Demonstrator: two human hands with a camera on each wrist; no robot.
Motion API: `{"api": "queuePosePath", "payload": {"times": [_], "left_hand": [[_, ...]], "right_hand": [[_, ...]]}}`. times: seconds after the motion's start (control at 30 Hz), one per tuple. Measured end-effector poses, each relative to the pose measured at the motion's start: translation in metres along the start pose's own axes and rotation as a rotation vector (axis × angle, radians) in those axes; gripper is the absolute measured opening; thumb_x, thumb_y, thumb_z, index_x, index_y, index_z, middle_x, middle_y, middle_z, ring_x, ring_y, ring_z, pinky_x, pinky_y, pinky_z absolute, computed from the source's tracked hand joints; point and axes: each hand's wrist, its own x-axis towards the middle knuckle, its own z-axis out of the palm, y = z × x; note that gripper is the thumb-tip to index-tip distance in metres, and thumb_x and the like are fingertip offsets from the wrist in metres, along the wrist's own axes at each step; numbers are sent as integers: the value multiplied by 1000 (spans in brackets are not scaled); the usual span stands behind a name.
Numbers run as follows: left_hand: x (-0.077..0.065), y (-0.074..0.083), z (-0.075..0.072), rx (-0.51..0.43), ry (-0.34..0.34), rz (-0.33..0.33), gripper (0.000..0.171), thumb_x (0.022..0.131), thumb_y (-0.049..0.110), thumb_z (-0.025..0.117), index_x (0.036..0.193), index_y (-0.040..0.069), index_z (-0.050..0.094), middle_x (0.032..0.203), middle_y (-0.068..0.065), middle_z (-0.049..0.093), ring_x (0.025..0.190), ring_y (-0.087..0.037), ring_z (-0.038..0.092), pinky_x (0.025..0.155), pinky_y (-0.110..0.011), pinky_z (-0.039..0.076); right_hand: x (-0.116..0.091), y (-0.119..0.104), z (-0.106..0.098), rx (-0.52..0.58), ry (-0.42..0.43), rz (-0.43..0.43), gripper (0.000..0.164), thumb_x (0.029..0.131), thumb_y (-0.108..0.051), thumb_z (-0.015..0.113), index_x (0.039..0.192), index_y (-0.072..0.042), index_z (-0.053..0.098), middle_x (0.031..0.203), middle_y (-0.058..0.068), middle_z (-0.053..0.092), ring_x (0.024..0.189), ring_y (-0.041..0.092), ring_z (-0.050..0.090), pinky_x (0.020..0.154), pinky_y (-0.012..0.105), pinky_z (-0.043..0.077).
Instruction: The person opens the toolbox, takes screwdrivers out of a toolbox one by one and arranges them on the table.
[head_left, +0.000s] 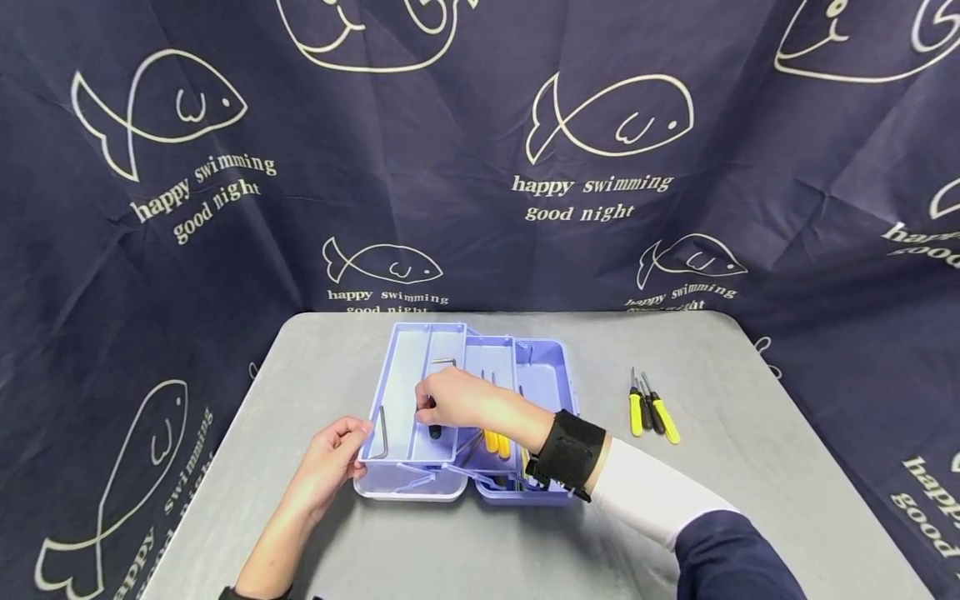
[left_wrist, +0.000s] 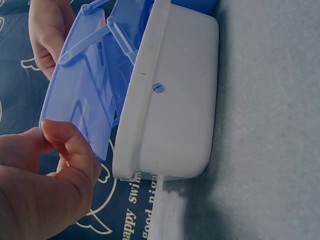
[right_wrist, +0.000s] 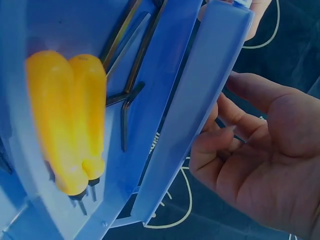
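Observation:
A light-blue toolbox (head_left: 408, 482) stands unfolded on the table with its stepped trays spread out. My left hand (head_left: 335, 454) pinches the near left corner of the upper tray (head_left: 402, 367); the left wrist view shows the thumb and curled fingers at that corner. Over the same tray, my right hand (head_left: 455, 398) reaches down with bent fingers around a short black handle (head_left: 435, 432). Its fingertips are partly hidden by the tray wall in the right wrist view. One hex key (head_left: 384, 433) lies near my left hand, another (head_left: 444, 362) beyond my right.
Yellow-handled screwdrivers (right_wrist: 60, 120) and dark hex keys (right_wrist: 125, 100) lie in the lower tray. Several yellow-and-black screwdrivers (head_left: 651, 408) lie on the grey table (head_left: 720, 467) right of the box. A dark fish-patterned cloth (head_left: 480, 167) hangs behind.

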Motion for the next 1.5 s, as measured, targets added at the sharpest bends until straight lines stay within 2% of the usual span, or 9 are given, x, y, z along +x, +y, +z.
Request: {"api": "queuePosePath", "payload": {"times": [0.27,0.5,0.67,0.8,1.03,1.2,1.37,1.5], "left_hand": [[-2,0,0,3,1,-6,13,107,9,55,97,2,59,67,5,55,56,-6,46,53,-20,42],[-2,-1,1,7,5,-6,13,107,8,55,97,1,58,68,5,54,56,-5,45,53,-19,42],[-3,0,3,1,6,-8,13,107,8,56,97,0,59,68,4,53,56,-6,45,53,-19,42],[-2,0,4,0,11,-6,13,106,8,56,97,-1,59,67,4,52,56,-6,45,53,-20,42],[0,1,3,8,10,-2,13,107,8,55,98,-1,59,67,4,53,55,-6,45,52,-20,42],[-1,2,3,14,16,-16,13,107,8,55,97,0,59,67,4,54,56,-6,46,53,-20,42],[-2,2,4,12,22,-5,13,107,8,56,98,-2,59,67,4,53,56,-6,45,53,-20,42],[-2,2,4,13,28,1,14,106,8,56,97,-2,59,66,4,52,56,-6,45,52,-20,42]], "right_hand": [[-3,11,1,94,75,-29,9,96,-15,74,90,-14,68,77,-6,62,75,9,55,75,24,44],[-11,18,-4,233,98,-8,7,95,-8,72,96,-12,65,80,-3,63,70,8,56,70,22,44],[-19,21,-6,278,103,-15,5,96,-8,70,97,-11,65,83,-3,67,76,7,59,73,21,48],[-28,25,-12,285,124,-12,6,95,-7,69,97,-11,65,86,-1,69,80,9,59,77,22,48],[-47,44,-21,244,196,-6,6,93,-4,67,97,-8,65,90,2,70,79,11,60,74,23,51],[-63,61,-23,215,239,34,6,92,-6,68,96,-10,65,89,1,70,80,11,62,73,24,51],[-80,81,-22,222,294,71,7,90,-4,68,94,-10,66,86,0,70,77,10,62,70,25,51],[-96,99,-21,274,325,85,7,89,-1,67,93,-6,65,86,2,69,76,12,62,67,26,51]]}}
